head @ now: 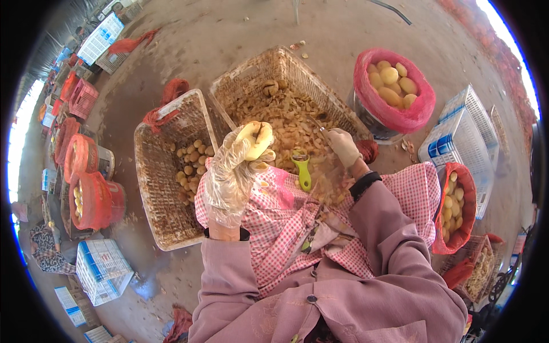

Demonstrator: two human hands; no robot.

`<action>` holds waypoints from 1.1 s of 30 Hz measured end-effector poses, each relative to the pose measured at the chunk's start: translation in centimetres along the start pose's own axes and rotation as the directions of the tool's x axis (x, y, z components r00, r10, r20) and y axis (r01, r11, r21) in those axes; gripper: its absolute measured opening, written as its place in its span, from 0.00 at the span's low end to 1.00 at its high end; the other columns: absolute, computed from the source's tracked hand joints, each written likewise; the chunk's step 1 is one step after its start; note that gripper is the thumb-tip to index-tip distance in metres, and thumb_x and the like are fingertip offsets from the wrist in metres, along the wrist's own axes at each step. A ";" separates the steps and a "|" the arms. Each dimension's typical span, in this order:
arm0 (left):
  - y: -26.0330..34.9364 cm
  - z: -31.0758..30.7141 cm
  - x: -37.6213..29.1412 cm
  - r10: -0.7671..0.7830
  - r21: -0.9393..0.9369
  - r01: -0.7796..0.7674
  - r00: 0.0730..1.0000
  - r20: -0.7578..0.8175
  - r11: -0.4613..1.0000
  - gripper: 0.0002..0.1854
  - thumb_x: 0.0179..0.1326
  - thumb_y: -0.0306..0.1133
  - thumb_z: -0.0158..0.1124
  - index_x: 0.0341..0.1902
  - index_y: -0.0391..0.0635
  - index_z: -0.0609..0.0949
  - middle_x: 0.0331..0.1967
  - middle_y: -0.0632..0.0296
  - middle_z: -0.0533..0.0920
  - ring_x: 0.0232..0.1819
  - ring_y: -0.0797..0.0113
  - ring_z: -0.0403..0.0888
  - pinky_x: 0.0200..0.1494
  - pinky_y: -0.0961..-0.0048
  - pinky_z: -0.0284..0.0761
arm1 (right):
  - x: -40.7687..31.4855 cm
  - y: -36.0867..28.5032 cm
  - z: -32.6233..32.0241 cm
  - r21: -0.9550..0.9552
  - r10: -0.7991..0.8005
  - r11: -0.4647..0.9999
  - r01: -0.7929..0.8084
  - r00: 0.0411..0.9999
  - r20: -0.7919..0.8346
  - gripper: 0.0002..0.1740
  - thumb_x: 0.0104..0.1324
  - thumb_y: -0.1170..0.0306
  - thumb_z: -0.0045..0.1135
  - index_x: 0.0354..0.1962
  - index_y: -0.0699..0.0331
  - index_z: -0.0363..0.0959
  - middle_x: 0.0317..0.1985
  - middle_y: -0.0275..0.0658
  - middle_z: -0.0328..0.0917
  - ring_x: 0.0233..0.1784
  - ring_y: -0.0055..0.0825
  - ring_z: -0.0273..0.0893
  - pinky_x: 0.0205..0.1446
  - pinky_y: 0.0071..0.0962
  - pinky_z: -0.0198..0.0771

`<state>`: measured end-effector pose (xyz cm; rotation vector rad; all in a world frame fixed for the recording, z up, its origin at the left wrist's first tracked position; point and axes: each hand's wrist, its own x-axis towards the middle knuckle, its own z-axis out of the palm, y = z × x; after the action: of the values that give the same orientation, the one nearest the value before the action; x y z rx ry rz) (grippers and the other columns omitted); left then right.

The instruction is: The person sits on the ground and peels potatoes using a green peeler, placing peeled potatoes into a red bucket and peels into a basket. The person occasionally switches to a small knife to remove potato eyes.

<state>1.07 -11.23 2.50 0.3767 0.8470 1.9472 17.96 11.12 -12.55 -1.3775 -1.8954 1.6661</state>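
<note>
My left hand [233, 171], in a clear plastic glove over a light one, holds up a peeled potato [258, 139] with a dark hollow in its flesh. My right hand [342, 148], in a pale glove, grips a small metal-bladed knife [318, 124] whose handle is mostly hidden; its blade points away over the peelings [291, 115]. Those peelings fill a dirty plastic crate [324, 92] before me. A green peeler [303, 171] lies between my hands at the near side of the peelings. Unpeeled potatoes [193, 160] lie in another dirty crate [165, 193] at the left.
A bucket lined with a pink mesh bag [424, 115] holds peeled potatoes at the upper right. A red mesh bag [465, 227] of potatoes stands at my right, near white crates [461, 141]. Red-bagged buckets [96, 206] and a white-blue crate [103, 270] stand left. A person [47, 248] is at far left.
</note>
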 end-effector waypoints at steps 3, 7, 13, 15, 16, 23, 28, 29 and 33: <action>-0.2 -0.2 0.3 -0.014 -0.008 0.015 0.998 0.058 1.000 0.24 0.63 0.32 0.62 0.59 0.31 0.72 0.48 0.48 0.80 0.39 0.59 0.85 0.37 0.76 0.85 | -2.1 -1.8 -0.8 0.149 -0.147 0.978 0.144 0.989 0.010 0.14 0.68 0.61 0.48 0.41 0.63 0.74 0.24 0.27 0.67 0.21 0.12 0.67 0.21 0.15 0.60; 0.0 -0.4 0.2 -0.031 0.006 0.030 0.996 0.087 1.000 0.25 0.58 0.29 0.65 0.58 0.31 0.72 0.50 0.48 0.80 0.42 0.58 0.84 0.44 0.71 0.85 | -7.3 -8.3 -0.1 0.370 -0.177 0.914 0.164 0.984 0.001 0.13 0.70 0.65 0.48 0.44 0.64 0.74 0.25 0.24 0.67 0.22 0.09 0.62 0.22 0.13 0.58; -0.6 -0.3 0.1 0.014 -0.009 -0.013 0.997 0.075 1.000 0.26 0.58 0.27 0.65 0.59 0.31 0.71 0.50 0.48 0.79 0.42 0.58 0.84 0.49 0.68 0.84 | -14.4 -12.0 0.7 0.042 -0.764 0.645 0.763 0.642 0.059 0.13 0.65 0.76 0.52 0.47 0.72 0.71 0.28 0.36 0.75 0.30 0.22 0.75 0.32 0.23 0.71; -0.4 -0.1 0.1 0.014 -0.021 -0.012 0.994 0.112 1.000 0.26 0.58 0.28 0.65 0.59 0.31 0.71 0.50 0.47 0.79 0.43 0.58 0.84 0.47 0.68 0.85 | -15.4 -11.8 1.4 0.058 -0.799 0.600 0.798 0.594 0.091 0.15 0.62 0.78 0.55 0.47 0.72 0.71 0.30 0.41 0.78 0.33 0.26 0.80 0.36 0.25 0.74; -0.3 -0.1 0.1 0.015 -0.027 -0.012 0.992 0.129 1.000 0.26 0.58 0.28 0.65 0.59 0.31 0.71 0.50 0.47 0.80 0.43 0.58 0.84 0.47 0.68 0.85 | -15.5 -11.6 1.3 0.054 -0.802 0.592 0.804 0.580 0.142 0.17 0.59 0.78 0.58 0.47 0.72 0.70 0.32 0.44 0.80 0.34 0.31 0.82 0.38 0.26 0.75; 0.0 0.6 -0.2 -0.007 0.023 0.005 0.997 0.075 1.000 0.27 0.59 0.27 0.64 0.61 0.31 0.70 0.50 0.46 0.79 0.45 0.57 0.84 0.45 0.71 0.86 | -15.4 -10.2 1.8 -0.122 -0.845 0.510 0.851 0.523 0.115 0.21 0.56 0.78 0.60 0.49 0.71 0.69 0.31 0.44 0.78 0.33 0.39 0.81 0.36 0.28 0.75; 0.0 0.0 0.0 0.000 -0.042 0.001 0.999 0.040 0.999 0.26 0.60 0.28 0.63 0.60 0.31 0.70 0.51 0.45 0.79 0.47 0.56 0.83 0.43 0.75 0.86 | -16.5 -10.4 1.4 -0.161 -0.857 0.484 0.860 0.503 0.110 0.22 0.55 0.78 0.61 0.49 0.72 0.69 0.31 0.45 0.77 0.32 0.40 0.80 0.34 0.30 0.75; 0.0 0.1 0.0 0.007 -0.056 -0.004 0.999 0.045 0.998 0.26 0.60 0.28 0.63 0.60 0.31 0.70 0.51 0.45 0.79 0.47 0.57 0.83 0.42 0.75 0.86 | -16.6 -10.4 1.3 -0.165 -0.851 0.495 0.853 0.514 0.106 0.23 0.55 0.78 0.61 0.49 0.72 0.69 0.31 0.44 0.77 0.32 0.40 0.80 0.34 0.30 0.75; 0.0 0.2 -0.2 -0.002 -0.058 0.005 0.998 0.056 0.998 0.26 0.60 0.30 0.64 0.60 0.31 0.71 0.51 0.46 0.79 0.46 0.58 0.84 0.41 0.77 0.86 | -15.8 -10.1 1.6 -0.187 -0.876 0.453 0.872 0.475 0.089 0.23 0.55 0.79 0.61 0.50 0.71 0.68 0.31 0.44 0.77 0.31 0.40 0.79 0.34 0.30 0.75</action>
<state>1.32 -11.26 2.65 0.3931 0.7534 1.9447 20.24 -1.02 1.67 -0.2302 -2.2076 0.8977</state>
